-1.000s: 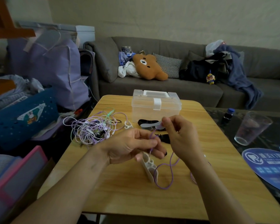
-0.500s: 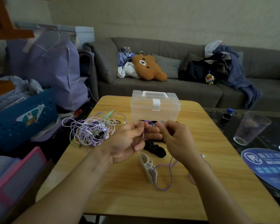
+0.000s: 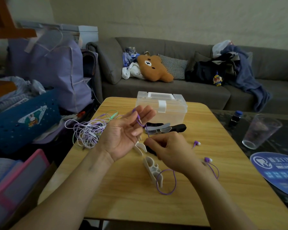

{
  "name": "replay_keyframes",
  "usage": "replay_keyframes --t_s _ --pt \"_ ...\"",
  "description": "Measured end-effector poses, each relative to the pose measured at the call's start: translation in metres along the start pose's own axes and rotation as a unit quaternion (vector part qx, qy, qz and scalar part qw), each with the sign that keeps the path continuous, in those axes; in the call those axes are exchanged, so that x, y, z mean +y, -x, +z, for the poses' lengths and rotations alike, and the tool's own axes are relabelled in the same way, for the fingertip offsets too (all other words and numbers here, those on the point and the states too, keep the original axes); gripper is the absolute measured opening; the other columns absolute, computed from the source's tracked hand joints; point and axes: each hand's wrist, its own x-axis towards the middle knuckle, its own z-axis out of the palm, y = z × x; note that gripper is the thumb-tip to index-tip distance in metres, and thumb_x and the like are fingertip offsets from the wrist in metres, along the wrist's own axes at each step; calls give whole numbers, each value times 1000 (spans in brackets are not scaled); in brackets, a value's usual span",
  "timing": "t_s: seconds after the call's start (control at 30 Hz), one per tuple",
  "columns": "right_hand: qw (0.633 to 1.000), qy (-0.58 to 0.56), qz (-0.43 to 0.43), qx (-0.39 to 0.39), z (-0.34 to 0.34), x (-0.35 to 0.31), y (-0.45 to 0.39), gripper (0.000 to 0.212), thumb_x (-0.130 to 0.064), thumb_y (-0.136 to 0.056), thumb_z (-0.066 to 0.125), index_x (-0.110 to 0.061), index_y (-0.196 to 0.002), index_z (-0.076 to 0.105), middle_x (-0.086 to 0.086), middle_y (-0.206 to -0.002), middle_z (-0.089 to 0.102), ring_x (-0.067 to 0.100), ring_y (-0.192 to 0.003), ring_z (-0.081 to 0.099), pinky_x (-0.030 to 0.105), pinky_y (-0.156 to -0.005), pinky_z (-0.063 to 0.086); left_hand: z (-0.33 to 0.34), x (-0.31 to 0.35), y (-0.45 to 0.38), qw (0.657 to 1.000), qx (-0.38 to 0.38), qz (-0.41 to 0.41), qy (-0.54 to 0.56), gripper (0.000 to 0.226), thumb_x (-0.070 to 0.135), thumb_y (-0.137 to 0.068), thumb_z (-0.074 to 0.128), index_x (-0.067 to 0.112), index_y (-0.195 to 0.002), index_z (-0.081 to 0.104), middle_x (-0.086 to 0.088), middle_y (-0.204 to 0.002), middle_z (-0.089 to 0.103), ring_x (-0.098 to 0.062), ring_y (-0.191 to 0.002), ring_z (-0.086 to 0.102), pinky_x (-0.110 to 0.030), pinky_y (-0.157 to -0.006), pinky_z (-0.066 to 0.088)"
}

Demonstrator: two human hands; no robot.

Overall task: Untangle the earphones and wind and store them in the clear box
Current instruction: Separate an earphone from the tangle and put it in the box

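My left hand (image 3: 123,138) is turned palm up over the wooden table (image 3: 123,205), fingers straight. A purple earphone cable (image 3: 167,193) runs over those fingers, its plug end lying against them. My right hand (image 3: 170,151) pinches the same cable just below. The slack loops over a white cable winder (image 3: 152,168), and two purple earbuds (image 3: 197,143) lie to the right. The clear box (image 3: 161,112) stands shut at the far side. A tangle of pale purple, white and green earphones (image 3: 88,131) lies at the left.
Black and grey winders (image 3: 165,128) lie in front of the box. A clear cup (image 3: 259,131), a small dark bottle (image 3: 236,117) and a blue round card (image 3: 276,168) sit on the dark table at the right. Bags and a blue basket (image 3: 23,120) crowd the left.
My left hand has turned palm up and spread its fingers, with the cable now running across them. My right hand has dropped lower and pulled the cable taut. The earbuds now show.
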Motion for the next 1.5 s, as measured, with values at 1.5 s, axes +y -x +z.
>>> replay_keyframes --t_s 1.5 --pt "974 9 42 221 -47 12 4 18 -29 -92 69 -21 -75 69 -8 -60 59 -1 -52 51 15 -51 40 -22 6 -2 951 40 -69 -299 22 0 -103 36 7 -97 56 -4 -74 54 -13 -57 53 -22 -47 37"
